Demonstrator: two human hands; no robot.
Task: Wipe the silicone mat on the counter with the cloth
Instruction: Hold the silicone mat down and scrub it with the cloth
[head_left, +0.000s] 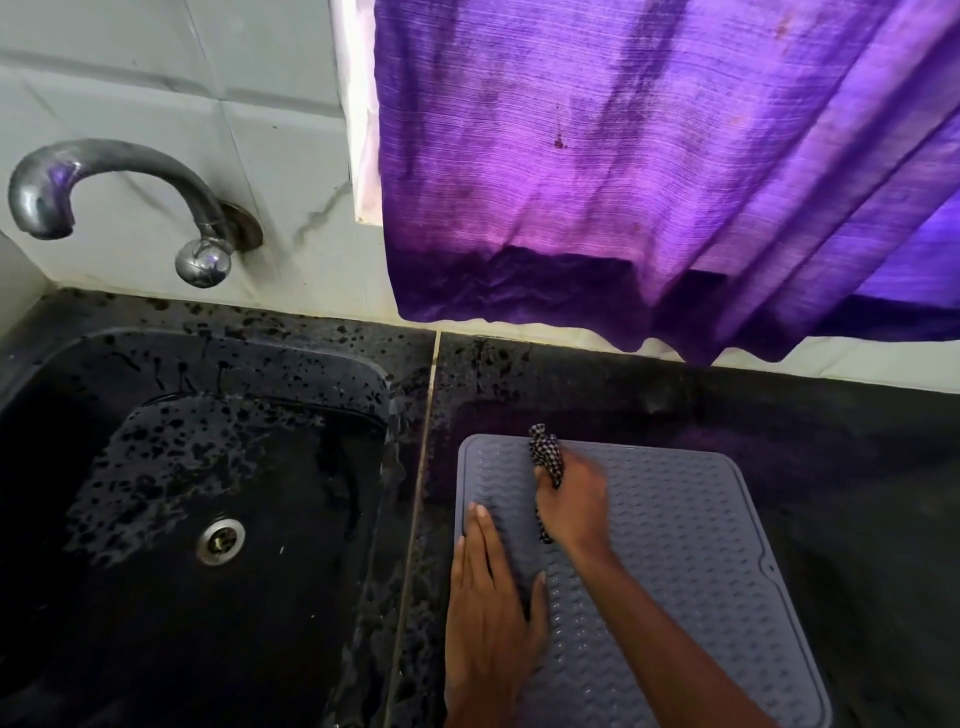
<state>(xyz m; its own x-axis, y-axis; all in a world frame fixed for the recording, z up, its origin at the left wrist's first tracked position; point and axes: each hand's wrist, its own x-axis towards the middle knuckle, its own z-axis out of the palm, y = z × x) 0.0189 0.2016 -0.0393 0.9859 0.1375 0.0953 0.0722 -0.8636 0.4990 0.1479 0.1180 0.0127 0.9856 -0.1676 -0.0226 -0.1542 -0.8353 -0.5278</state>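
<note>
Right hand (571, 506) fingers (546, 492) wrap cloth (546, 451), pressed on mat (691, 519) near far edge.

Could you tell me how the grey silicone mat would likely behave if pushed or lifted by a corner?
The mat looks thin and lies flat, so it would probably droop if lifted. The left hand presses flat on it while the right hand grips the cloth, suggesting it may slide.
</note>
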